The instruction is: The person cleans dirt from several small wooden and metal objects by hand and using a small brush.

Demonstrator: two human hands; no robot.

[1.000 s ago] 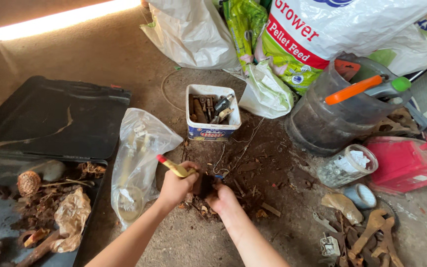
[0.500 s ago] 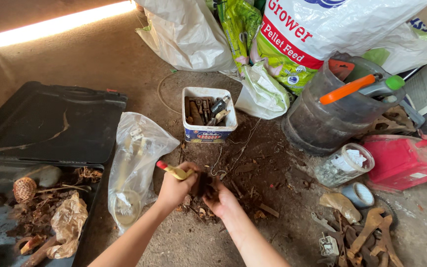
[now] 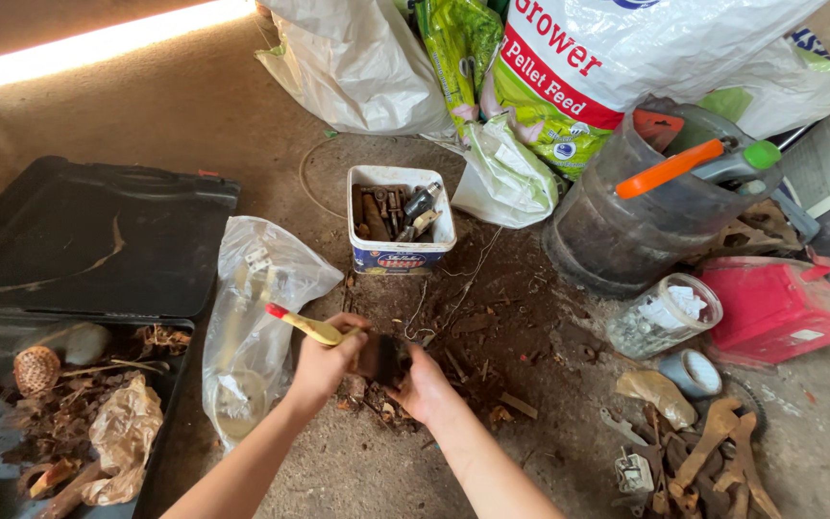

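My left hand (image 3: 324, 360) grips a paintbrush (image 3: 311, 328) with a yellow handle and red tip; its dark bristles (image 3: 382, 358) point right. My right hand (image 3: 422, 383) closes on the bristle end from the other side. Both hands hover low over a patch of brown dirt and debris (image 3: 477, 332) on the concrete floor. A crumpled clear plastic bag (image 3: 261, 298) lies just left of my left hand. A white rectangular tub (image 3: 401, 252) holding rusty tools stands beyond the hands.
A black tray (image 3: 88, 250) with dry debris and a small woven basket (image 3: 36, 368) lies left. Feed sacks (image 3: 578, 67) lean at the back. A dark bucket (image 3: 626, 231) with an orange-handled tool, a clear jar (image 3: 665, 317), a red case (image 3: 780, 308) and rusty tools (image 3: 713, 461) fill the right.
Both hands have stayed over the dirt patch. The brush's bristles now show between the two hands, and the view has shifted slightly.
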